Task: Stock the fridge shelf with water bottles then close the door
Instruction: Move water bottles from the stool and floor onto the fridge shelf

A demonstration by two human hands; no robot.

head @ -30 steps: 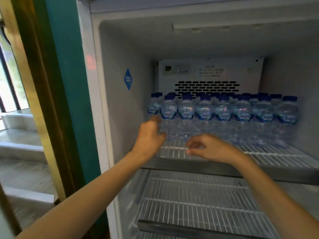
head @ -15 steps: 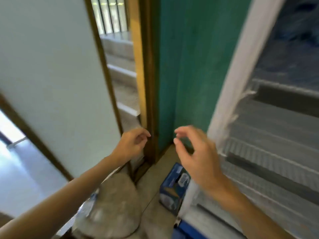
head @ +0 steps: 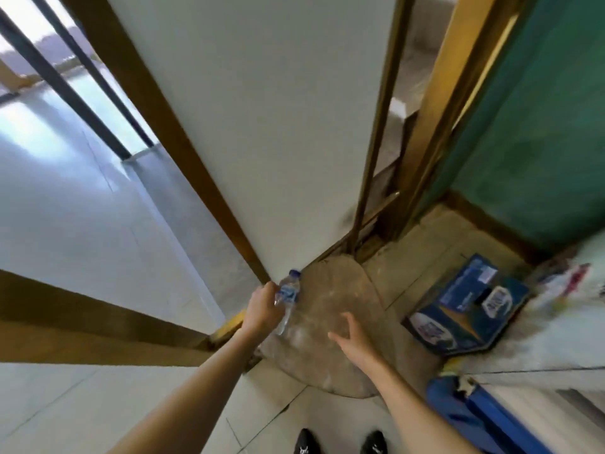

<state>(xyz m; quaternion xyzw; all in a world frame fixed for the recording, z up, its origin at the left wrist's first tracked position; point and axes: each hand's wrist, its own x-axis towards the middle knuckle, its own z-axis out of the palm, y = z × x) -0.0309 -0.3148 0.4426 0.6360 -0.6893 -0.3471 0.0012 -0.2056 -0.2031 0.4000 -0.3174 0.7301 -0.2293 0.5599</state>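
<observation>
Low in the corner where a white panel meets a green wall, the head camera looks steeply down and both bare arms reach forward over the floor; the left hand grips a small water bottle, fingers and thumb curled round its middle; the bottle is clear, with a blue cap and a blue and white label, and it is tilted, cap pointing up and away from the person; its lower end shows beside the wrist, over the left edge of a rounded grey-brown bundle that lies on the floor at the foot of the panel; the right hand is held palm down over the middle of that bundle, fingers straight and spread apart, thumb out to the left, holding nothing; whether its fingertips touch the bundle cannot be told; the two hands are near each other but apart. To the right of the bundle a blue carton with white printing lies flat on the beige floor, close to the foot of the green wall; past it, along the right edge, a white surface is too blurred to name, and below it sits a blue shape, also unclear; pale floor tiles fill the lower left; the toes of two black shoes show at the bottom edge, between the forearms; wooden frames edge the panel on both sides.
</observation>
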